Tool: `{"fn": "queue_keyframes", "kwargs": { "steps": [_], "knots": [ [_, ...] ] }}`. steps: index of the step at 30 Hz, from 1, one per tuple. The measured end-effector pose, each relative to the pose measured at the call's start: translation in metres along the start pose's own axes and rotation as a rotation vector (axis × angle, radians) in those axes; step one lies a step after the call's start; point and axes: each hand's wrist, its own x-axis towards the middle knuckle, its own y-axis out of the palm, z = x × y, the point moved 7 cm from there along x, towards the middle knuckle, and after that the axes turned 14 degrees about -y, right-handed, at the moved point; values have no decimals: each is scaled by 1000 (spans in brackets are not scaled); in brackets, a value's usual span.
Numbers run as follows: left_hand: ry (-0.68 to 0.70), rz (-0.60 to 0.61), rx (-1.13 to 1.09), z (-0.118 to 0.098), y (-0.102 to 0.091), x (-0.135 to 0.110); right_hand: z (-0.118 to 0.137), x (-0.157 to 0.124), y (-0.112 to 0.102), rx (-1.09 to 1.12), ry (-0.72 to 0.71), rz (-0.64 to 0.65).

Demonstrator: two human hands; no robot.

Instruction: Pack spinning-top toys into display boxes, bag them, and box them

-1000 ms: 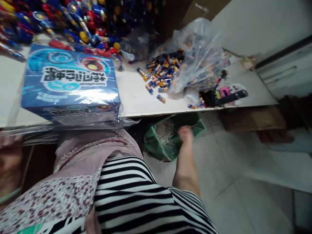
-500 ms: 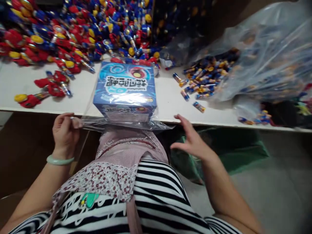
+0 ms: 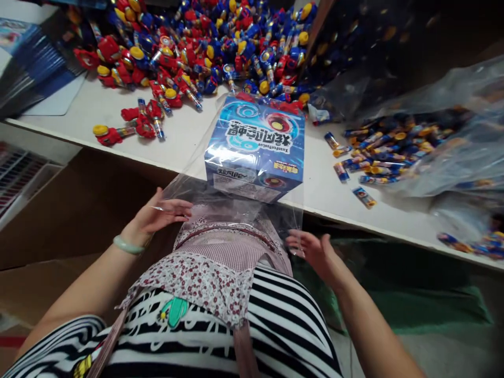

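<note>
A blue printed box [image 3: 255, 136] rests at the front edge of the white table inside a clear plastic bag [image 3: 232, 202]. The bag's loose open end spreads over the edge toward my apron. My left hand [image 3: 163, 212] is at the bag's left side, fingers stretched out and a ring on one of them. On the bag's right corner lies my right hand [image 3: 313, 252], its fingers extended and the thumb apart. Both hands seem to touch the film without gripping it.
Red and blue toys with candy tubes [image 3: 189, 52] are heaped behind the box. Several small tubes [image 3: 378, 152] spill from a large plastic bag [image 3: 480, 105] at right. Flat blue packaging [image 3: 43, 68] is stacked at far left. Cardboard [image 3: 79, 210] stands below the table.
My left hand has let go of the gathered film and opened. My right hand has come against the bag's right corner. The bag's end now lies spread; the view has swung left.
</note>
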Motion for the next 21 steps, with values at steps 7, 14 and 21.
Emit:
{"fn": "queue_keyframes", "kwargs": {
  "steps": [7, 14, 21],
  "knots": [
    [137, 197, -155, -34, 49, 30, 14, 42, 55, 559, 190, -1],
    [374, 168, -65, -46, 27, 46, -3, 75, 36, 351, -109, 134],
    [496, -172, 252, -79, -9, 53, -9, 99, 11, -23, -105, 193]
  ]
}}
